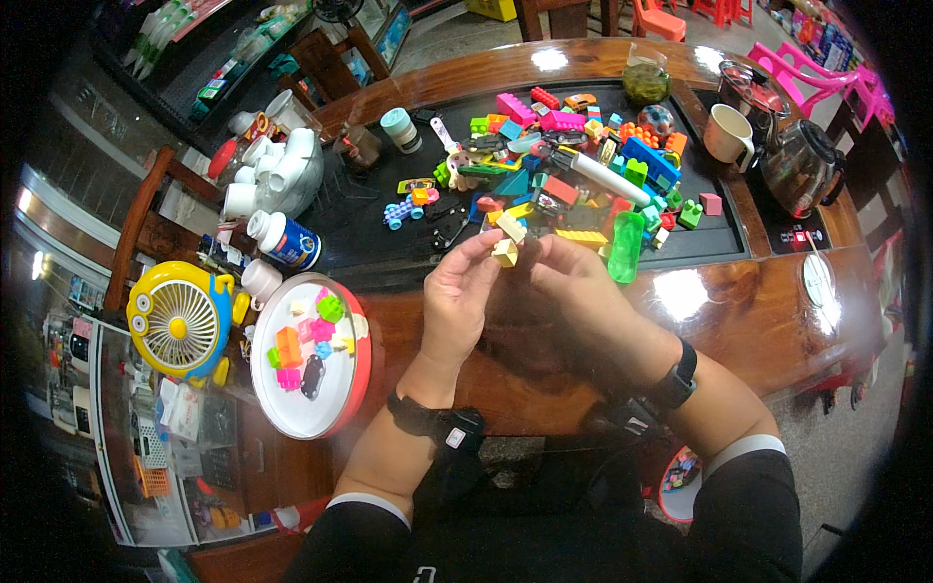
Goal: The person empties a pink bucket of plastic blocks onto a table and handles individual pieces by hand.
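My left hand (459, 291) pinches a small cream toy block (505, 253) between thumb and fingers above the table's front edge. Right beside those fingertips is a second cream block (512, 227); whether it is gripped too is unclear. My right hand (576, 273) is close on the other side, fingers bent, and its blurred fingertips hide whether anything is between them. Just beyond both hands spreads a heap of colourful building bricks and toy cars (561, 189). A green translucent plastic piece (627, 246) lies beside my right hand.
At the left, a round white tray with a red rim (273, 415) holds several bricks and a black toy car. A yellow fan (178, 328), a blue-and-white bottle (295, 244) and white cups (295, 164) are nearby. A mug (729, 135) and glass kettle (802, 167) stand right.
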